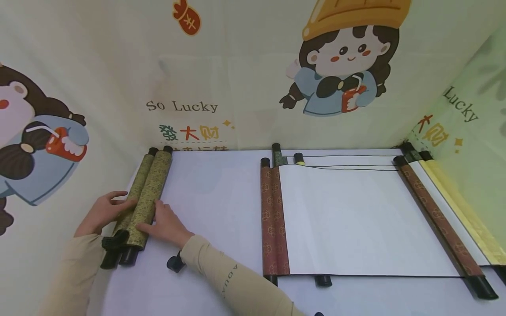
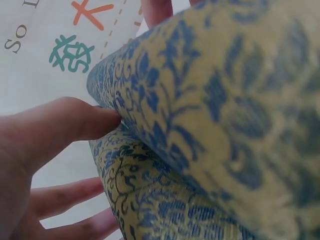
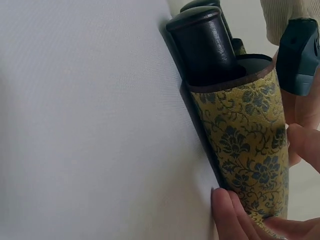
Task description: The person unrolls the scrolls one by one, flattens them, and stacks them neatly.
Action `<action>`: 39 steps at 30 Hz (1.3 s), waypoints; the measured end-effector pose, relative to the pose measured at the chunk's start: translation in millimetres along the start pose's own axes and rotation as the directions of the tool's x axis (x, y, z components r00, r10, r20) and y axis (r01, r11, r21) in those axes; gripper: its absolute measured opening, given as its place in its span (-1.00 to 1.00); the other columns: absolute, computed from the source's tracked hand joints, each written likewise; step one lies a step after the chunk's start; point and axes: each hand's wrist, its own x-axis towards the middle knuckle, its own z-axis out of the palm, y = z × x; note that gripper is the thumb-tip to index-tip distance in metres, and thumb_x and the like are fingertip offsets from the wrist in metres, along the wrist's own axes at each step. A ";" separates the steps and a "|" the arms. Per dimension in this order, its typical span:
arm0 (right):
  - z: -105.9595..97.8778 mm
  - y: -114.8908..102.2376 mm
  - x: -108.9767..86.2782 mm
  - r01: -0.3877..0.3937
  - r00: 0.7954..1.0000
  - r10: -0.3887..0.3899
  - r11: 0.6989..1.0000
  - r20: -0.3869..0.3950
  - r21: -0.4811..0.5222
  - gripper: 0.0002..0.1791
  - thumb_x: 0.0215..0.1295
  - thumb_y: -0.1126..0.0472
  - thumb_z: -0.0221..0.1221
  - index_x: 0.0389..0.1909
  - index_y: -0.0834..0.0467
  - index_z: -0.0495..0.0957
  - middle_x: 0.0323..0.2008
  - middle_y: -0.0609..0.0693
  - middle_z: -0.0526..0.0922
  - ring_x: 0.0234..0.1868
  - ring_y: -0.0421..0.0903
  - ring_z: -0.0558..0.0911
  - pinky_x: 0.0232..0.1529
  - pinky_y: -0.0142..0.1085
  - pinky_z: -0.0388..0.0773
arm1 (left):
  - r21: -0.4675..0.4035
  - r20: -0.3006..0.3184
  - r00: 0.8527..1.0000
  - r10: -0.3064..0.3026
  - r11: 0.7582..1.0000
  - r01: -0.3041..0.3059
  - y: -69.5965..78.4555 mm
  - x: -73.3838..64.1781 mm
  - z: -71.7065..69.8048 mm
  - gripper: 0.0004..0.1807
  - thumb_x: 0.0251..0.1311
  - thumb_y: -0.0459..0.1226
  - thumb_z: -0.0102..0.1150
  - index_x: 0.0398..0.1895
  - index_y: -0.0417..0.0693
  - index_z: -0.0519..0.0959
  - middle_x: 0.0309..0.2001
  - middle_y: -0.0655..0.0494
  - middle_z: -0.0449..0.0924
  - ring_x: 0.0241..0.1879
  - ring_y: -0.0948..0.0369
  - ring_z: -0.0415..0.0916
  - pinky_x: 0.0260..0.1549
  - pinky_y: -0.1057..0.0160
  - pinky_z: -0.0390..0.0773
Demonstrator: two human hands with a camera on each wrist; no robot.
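A patterned yellow-and-blue hanging scroll point(image 1: 150, 197), with two rolls side by side and black end knobs, lies slantwise at the table's left end. My left hand point(image 1: 108, 210) holds the left roll point(image 1: 142, 171); in the left wrist view its thumb point(image 2: 102, 122) presses at the seam between the rolls, other fingers spread along the outer side. My right hand point(image 1: 170, 224) grips the right roll near its lower half, thumb on top and fingertips point(image 3: 225, 210) down at the table side. In the right wrist view, the cloth's loose end stands open around a black knob point(image 3: 205, 47).
To the right lies a partly unrolled scroll with red-brown patterned rolls point(image 1: 269, 219) and a blank white sheet point(image 1: 363, 219). Beneath and behind it, another scroll shows a yellow edge point(image 1: 462, 206). A printed curtain point(image 1: 245, 79) rises behind the white table point(image 1: 213, 197).
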 end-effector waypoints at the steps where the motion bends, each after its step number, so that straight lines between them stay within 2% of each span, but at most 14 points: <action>1: 0.7 0.8 0.5 0.001 1.000 -0.001 1.000 -0.006 0.007 -0.15 0.31 -0.15 0.23 0.45 0.23 0.20 -0.05 -0.07 0.51 -0.14 -0.35 0.48 -0.12 -0.57 0.42 | -0.005 0.004 1.000 -0.002 1.000 0.002 -0.7 -0.2 1.0 -0.01 0.36 0.18 0.02 0.43 -0.53 0.04 0.29 -0.67 0.19 0.17 -0.33 0.41 -0.02 -0.11 0.59; 4: 2.7 2.3 0.7 0.002 1.000 -0.001 0.999 -0.017 0.041 -0.18 0.30 -0.12 0.25 0.42 0.23 0.22 -0.07 -0.08 0.51 -0.21 -0.36 0.46 -0.19 -0.58 0.40 | -0.031 0.014 1.000 0.005 1.000 -0.005 -3.6 -2.1 3.4 -0.04 0.37 0.17 0.02 0.44 -0.48 0.08 0.30 -0.64 0.20 0.09 -0.23 0.50 -0.10 -0.05 0.64; 7: 4.0 2.7 -0.8 0.003 1.000 -0.002 0.997 -0.016 0.073 -0.17 0.29 -0.11 0.26 0.43 0.22 0.21 0.04 -0.05 0.52 -0.17 -0.37 0.50 -0.17 -0.58 0.42 | -0.066 0.013 1.000 0.023 0.998 -0.023 -6.9 -5.4 4.2 -0.08 0.38 0.13 0.05 0.46 -0.43 0.08 0.29 -0.61 0.26 -0.09 0.08 0.61 -0.20 0.00 0.68; 10: 3.2 3.5 -2.1 0.007 1.000 -0.006 0.996 -0.006 0.087 -0.15 0.29 -0.12 0.26 0.46 0.20 0.18 0.14 -0.03 0.49 -0.15 -0.37 0.52 -0.17 -0.59 0.43 | -0.089 0.017 0.999 0.038 0.995 -0.037 -9.3 -7.5 4.5 -0.11 0.38 0.09 0.08 0.46 -0.43 0.09 0.26 -0.56 0.32 -0.21 0.33 0.58 -0.24 0.04 0.69; 12: 2.0 4.0 -2.6 0.008 1.000 -0.008 0.996 -0.004 0.090 -0.14 0.28 -0.14 0.26 0.47 0.18 0.18 0.16 -0.03 0.48 -0.16 -0.38 0.52 -0.18 -0.59 0.43 | -0.088 0.028 0.999 0.039 0.995 -0.037 -9.4 -7.6 4.9 -0.11 0.38 0.08 0.09 0.46 -0.45 0.09 0.27 -0.55 0.32 -0.19 0.33 0.59 -0.22 0.03 0.69; 15: -0.4 5.3 -2.7 0.004 1.000 -0.004 0.993 -0.001 0.118 -0.13 0.26 -0.13 0.28 0.47 0.15 0.18 0.19 -0.04 0.46 -0.13 -0.37 0.53 -0.19 -0.59 0.44 | -0.071 0.045 0.998 0.034 0.997 -0.031 -8.7 -6.7 6.1 -0.09 0.38 0.08 0.09 0.45 -0.48 0.08 0.29 -0.57 0.28 -0.06 0.06 0.63 -0.17 0.00 0.68; 17: -1.7 6.1 -2.8 0.001 1.000 -0.001 0.990 0.000 0.143 -0.12 0.25 -0.12 0.30 0.47 0.13 0.18 0.21 -0.04 0.45 -0.11 -0.36 0.54 -0.19 -0.58 0.46 | -0.065 0.048 0.998 0.034 0.997 -0.031 -7.9 -6.3 7.2 -0.09 0.38 0.07 0.09 0.45 -0.49 0.07 0.30 -0.59 0.24 0.05 -0.13 0.58 -0.17 0.00 0.68; 19: -2.7 7.0 -3.0 0.002 1.000 -0.002 0.987 0.001 0.162 -0.12 0.23 -0.11 0.32 0.47 0.11 0.19 0.20 -0.04 0.44 -0.09 -0.35 0.55 -0.19 -0.58 0.46 | -0.064 0.040 0.998 0.044 0.997 -0.041 -7.5 -6.2 8.4 -0.09 0.38 0.06 0.10 0.45 -0.48 0.07 0.31 -0.60 0.22 0.10 -0.21 0.53 -0.19 0.03 0.69; 21: -3.5 7.6 -3.3 0.006 1.000 -0.006 0.985 0.001 0.170 -0.11 0.22 -0.11 0.34 0.47 0.10 0.19 0.18 -0.04 0.43 -0.10 -0.35 0.54 -0.20 -0.57 0.47 | -0.070 0.023 0.998 0.060 0.996 -0.058 -7.1 -6.2 9.8 -0.11 0.37 0.04 0.12 0.46 -0.46 0.08 0.30 -0.60 0.23 0.05 -0.12 0.58 -0.22 0.09 0.70; 24: -6.2 8.3 -4.4 0.020 1.000 -0.020 0.989 0.002 0.145 -0.09 0.20 -0.12 0.35 0.47 0.10 0.18 0.12 -0.06 0.43 -0.15 -0.36 0.51 -0.21 -0.57 0.46 | -0.088 -0.004 0.996 0.087 0.992 -0.087 -5.9 -6.5 12.6 -0.12 0.36 0.02 0.15 0.47 -0.44 0.10 0.29 -0.57 0.27 -0.12 0.24 0.63 -0.30 0.19 0.69; 26: -9.1 8.5 -5.1 0.034 0.999 -0.035 0.992 0.007 0.119 -0.08 0.20 -0.14 0.34 0.48 0.10 0.16 0.08 -0.06 0.43 -0.19 -0.37 0.47 -0.22 -0.57 0.44 | -0.108 -0.014 0.996 0.093 0.990 -0.094 -4.1 -8.2 14.3 -0.12 0.36 0.00 0.16 0.47 -0.44 0.08 0.29 -0.58 0.26 -0.23 0.46 0.56 -0.33 0.24 0.68; 28: -12.5 8.9 -6.0 0.053 0.998 -0.055 0.995 0.012 0.088 -0.07 0.20 -0.15 0.34 0.49 0.12 0.16 0.06 -0.05 0.43 -0.20 -0.36 0.42 -0.21 -0.57 0.41 | -0.131 -0.022 0.995 0.096 0.987 -0.098 -1.8 -10.7 16.5 -0.12 0.36 -0.02 0.17 0.47 -0.44 0.07 0.30 -0.58 0.25 -0.29 0.59 0.49 -0.35 0.27 0.66; 34: -27.9 9.2 -13.8 0.062 0.998 -0.064 0.994 0.019 0.087 -0.05 0.18 -0.14 0.35 0.50 0.06 0.13 0.08 -0.01 0.40 -0.11 -0.33 0.39 -0.08 -0.51 0.44 | -0.223 -0.069 0.992 0.108 0.967 -0.121 8.3 -15.1 26.1 -0.14 0.36 -0.07 0.18 0.48 -0.42 0.06 0.33 -0.56 0.23 -0.30 0.63 0.49 -0.37 0.29 0.66; 39: -36.3 9.5 -21.2 0.077 0.997 -0.079 0.991 0.017 0.106 -0.05 0.18 -0.10 0.36 0.50 0.04 0.11 0.07 0.01 0.37 -0.07 -0.31 0.40 -0.04 -0.49 0.44 | -0.250 -0.103 0.990 0.095 0.961 -0.118 19.4 -21.6 32.8 -0.13 0.35 -0.05 0.19 0.50 -0.38 0.06 0.34 -0.54 0.23 -0.30 0.63 0.50 -0.38 0.31 0.64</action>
